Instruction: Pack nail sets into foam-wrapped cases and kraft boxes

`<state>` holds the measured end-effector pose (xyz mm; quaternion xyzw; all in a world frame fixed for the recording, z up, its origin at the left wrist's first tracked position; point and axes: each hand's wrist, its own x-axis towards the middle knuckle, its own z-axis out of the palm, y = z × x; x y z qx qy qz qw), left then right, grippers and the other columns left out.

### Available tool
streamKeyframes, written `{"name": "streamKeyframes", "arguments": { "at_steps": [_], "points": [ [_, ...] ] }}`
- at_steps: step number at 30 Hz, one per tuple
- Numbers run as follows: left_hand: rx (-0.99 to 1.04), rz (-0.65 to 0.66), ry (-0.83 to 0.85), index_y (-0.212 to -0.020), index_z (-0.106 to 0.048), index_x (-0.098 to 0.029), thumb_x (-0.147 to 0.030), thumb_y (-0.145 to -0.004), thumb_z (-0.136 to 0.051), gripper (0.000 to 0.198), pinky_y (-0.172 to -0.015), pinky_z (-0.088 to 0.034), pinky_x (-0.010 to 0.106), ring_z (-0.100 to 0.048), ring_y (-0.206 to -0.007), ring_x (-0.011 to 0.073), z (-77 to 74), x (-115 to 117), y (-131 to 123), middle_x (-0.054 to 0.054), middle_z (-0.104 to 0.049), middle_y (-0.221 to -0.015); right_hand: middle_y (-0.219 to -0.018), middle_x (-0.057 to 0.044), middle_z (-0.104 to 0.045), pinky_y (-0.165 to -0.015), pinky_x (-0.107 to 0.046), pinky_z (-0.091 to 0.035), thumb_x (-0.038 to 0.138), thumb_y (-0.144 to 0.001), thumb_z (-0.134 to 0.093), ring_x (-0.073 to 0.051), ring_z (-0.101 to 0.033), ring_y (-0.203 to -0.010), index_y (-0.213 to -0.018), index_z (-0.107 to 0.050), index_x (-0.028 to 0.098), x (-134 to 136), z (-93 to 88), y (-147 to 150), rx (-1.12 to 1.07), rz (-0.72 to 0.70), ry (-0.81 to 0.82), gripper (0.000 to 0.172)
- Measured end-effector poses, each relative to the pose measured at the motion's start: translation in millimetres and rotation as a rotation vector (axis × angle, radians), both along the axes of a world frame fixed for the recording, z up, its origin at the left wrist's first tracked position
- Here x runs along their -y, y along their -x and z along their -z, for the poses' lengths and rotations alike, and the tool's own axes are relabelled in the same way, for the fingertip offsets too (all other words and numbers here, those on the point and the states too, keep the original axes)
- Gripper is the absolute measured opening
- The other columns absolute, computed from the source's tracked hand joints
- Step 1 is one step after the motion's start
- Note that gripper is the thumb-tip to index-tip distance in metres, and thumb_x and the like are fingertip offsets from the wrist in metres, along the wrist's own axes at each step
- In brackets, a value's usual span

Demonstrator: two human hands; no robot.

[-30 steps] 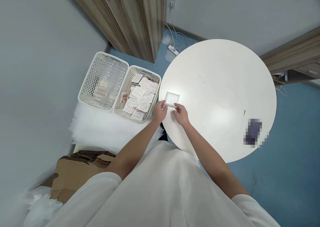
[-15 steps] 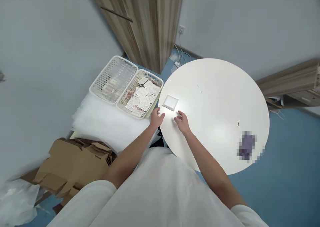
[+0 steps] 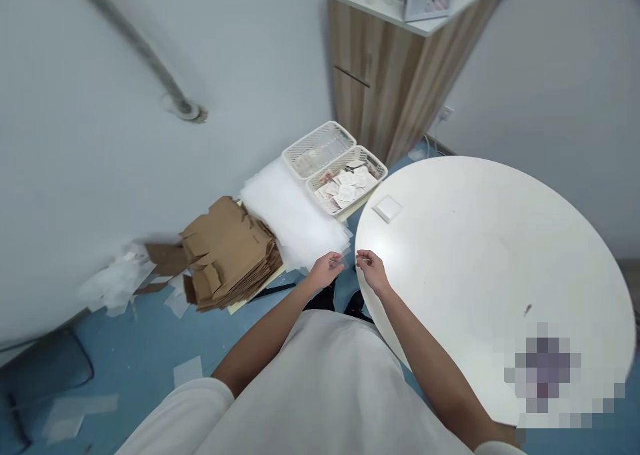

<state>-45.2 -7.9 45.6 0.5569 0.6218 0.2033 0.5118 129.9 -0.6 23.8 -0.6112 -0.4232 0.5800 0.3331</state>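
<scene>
My left hand [image 3: 327,270] is in the air just left of the round table, near the front corner of the stack of white foam sheets [image 3: 300,218]. Its fingers are loosely bent and apart, with nothing in them. Over the table's left edge is my right hand [image 3: 373,271], its fingers half curled and apart, also holding nothing. A small flat white packet [image 3: 387,209] lies on the white round table [image 3: 480,241], beyond my right hand and not touched by it.
Two white plastic baskets [image 3: 320,178] stand behind the foam sheets; the nearer holds printed cards [image 3: 346,187], the other clear plastic pieces. Flattened brown cardboard boxes [image 3: 227,248] are stacked at left. A wood-grain cabinet [image 3: 377,75] stands behind. A blurred purple item [image 3: 545,368] lies on the table.
The view has swung left, so the table and packet appear farther right and more cardboard and floor show. Both hands have drawn back from the packet toward the table's left edge.
</scene>
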Motion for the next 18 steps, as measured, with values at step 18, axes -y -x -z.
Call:
{"name": "streamKeyframes", "arguments": {
  "at_steps": [18],
  "points": [
    [-0.68, -0.224, -0.228, -0.111, -0.054, -0.018, -0.045, -0.076, -0.053, 0.044, -0.086, -0.038, 0.04, -0.05, -0.104, 0.0285, -37.1, 61, 223, 0.012, -0.057, -0.108, -0.101, -0.008, -0.055, -0.076, -0.033, -0.045, 0.036, -0.075, -0.056, -0.019, -0.055, -0.085, -0.116, -0.049, 0.02, -48, -68.6, 210, 0.536, -0.67, -0.617, 0.045]
  ]
}}
